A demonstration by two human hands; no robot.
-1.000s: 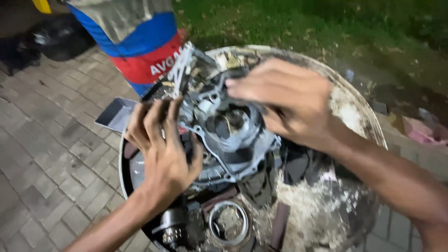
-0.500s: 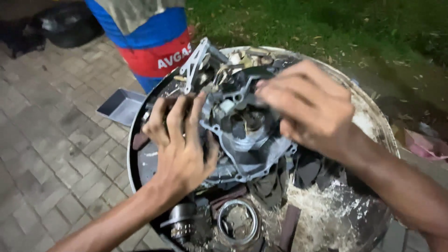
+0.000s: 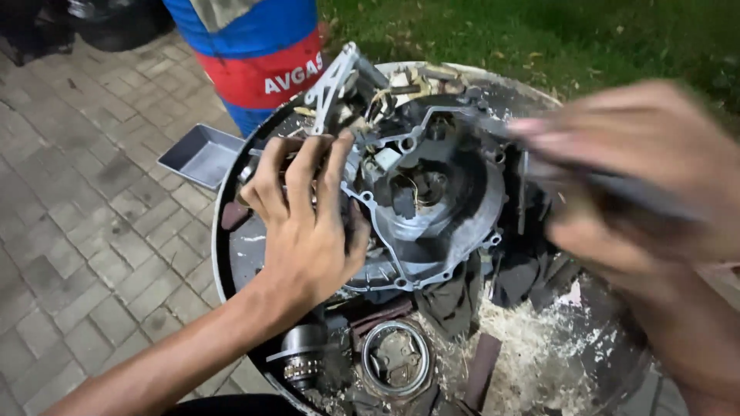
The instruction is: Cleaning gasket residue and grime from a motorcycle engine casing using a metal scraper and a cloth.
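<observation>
With the left hand [image 3: 308, 223] spread flat on the engine casing [image 3: 432, 200] atop the round drum [image 3: 231, 254], and the blurred right hand [image 3: 640, 169] pinching a tool, the casing could slip off sideways.

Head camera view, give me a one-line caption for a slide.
Left hand steadies a grey engine case on a round drum top; blurred right hand holds a thin tool above it.

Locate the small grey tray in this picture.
In the head view, the grey tray lies at the left, on the paving beside the round metal table, just below the blue and red barrel.
</observation>
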